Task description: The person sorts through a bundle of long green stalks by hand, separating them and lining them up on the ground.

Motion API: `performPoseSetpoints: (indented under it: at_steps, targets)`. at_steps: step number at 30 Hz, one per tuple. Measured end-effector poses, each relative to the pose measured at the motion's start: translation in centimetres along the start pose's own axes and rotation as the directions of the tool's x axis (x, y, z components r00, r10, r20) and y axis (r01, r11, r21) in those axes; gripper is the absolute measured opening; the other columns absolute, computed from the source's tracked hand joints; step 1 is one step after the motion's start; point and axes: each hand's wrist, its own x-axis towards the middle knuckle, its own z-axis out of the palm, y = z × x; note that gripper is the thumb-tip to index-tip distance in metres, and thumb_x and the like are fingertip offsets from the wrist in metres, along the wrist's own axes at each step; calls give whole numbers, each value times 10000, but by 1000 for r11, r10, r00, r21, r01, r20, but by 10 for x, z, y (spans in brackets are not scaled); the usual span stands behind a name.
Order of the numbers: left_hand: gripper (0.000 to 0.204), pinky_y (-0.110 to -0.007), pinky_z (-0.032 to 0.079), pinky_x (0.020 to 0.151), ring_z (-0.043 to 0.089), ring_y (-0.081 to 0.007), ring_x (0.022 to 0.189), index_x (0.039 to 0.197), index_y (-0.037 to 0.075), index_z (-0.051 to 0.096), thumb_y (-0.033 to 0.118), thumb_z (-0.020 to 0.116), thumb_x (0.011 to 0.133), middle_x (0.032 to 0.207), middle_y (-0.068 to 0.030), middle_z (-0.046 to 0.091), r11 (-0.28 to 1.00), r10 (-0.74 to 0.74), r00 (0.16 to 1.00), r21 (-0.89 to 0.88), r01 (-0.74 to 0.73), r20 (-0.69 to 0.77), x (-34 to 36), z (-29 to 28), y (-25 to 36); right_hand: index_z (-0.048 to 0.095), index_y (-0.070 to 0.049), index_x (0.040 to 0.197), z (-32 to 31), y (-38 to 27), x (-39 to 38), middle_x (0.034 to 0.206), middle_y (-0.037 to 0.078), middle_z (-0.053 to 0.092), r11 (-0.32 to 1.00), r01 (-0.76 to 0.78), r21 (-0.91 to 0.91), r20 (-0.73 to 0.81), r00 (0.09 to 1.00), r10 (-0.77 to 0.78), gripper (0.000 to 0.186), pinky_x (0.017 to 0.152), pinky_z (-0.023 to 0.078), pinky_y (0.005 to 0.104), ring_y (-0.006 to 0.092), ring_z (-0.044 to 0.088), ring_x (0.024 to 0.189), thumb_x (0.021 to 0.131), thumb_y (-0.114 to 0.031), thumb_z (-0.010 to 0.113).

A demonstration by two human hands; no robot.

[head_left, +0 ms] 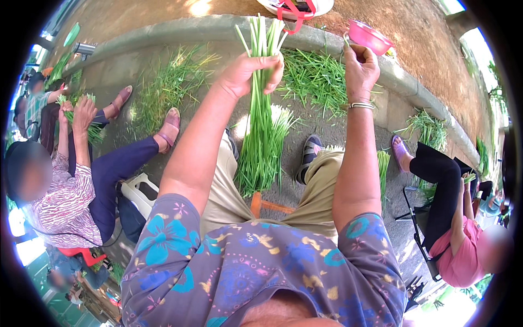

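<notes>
Head view: a paved ground (338, 128) strewn with cut greens is bounded by a curved concrete curb (180, 30). A bundle of green stalks (262, 109) is gripped by the left hand (251, 73); a single stalk is pinched by the right hand (359, 68). A pink bowl (369, 36) sits beyond the curb.

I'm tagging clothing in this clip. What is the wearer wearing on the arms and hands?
Both forearms are bare, and so are the left hand and right hand: no gloves. Short sleeves of a purple top with blue and yellow flowers end above the elbows. A thin silvery bangle circles the right wrist.
</notes>
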Motion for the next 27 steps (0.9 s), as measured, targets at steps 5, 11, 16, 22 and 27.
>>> performPoseSetpoints:
  at_steps: [5,11,16,22,27]
  targets:
    - [301,-243,379,428,469,-126,532,927,32,556,322,475,909,707,-50,523,996,41,998,-84,-36,56,1,-8,-4,658,-45,829,-10,3,4,837,59,611,697,371,-614,28,893,-450,152,651,461,273,141,572,695,738,-166,670]
    - [359,-244,372,424,457,-132,509,959,22,569,354,439,922,694,-59,533,994,-6,1000,-112,7,15,4,-4,-5,649,0,941,1,-19,-11,839,44,640,943,-306,129,375,896,239,244,663,457,255,107,560,725,799,-197,633]
    - [386,-256,385,417,485,-152,490,946,15,570,381,450,914,660,-68,539,992,-122,976,22,128,-180,6,4,-9,631,33,928,21,-64,-49,853,56,636,830,-502,245,674,703,226,275,782,430,256,117,566,808,801,-211,641]
    - [273,-257,395,412,526,-135,500,887,46,575,310,620,834,642,-30,555,983,-161,961,55,178,-223,10,9,-11,604,31,874,26,-58,-53,768,67,618,694,-636,339,660,686,306,187,732,443,273,125,567,752,791,-133,638]
    - [218,-256,395,414,527,-133,504,876,71,580,257,666,802,636,-21,551,979,-186,952,41,202,-244,12,8,-15,587,24,831,27,-50,-54,732,65,609,659,-646,385,658,693,294,130,673,451,265,129,565,689,771,-79,639]
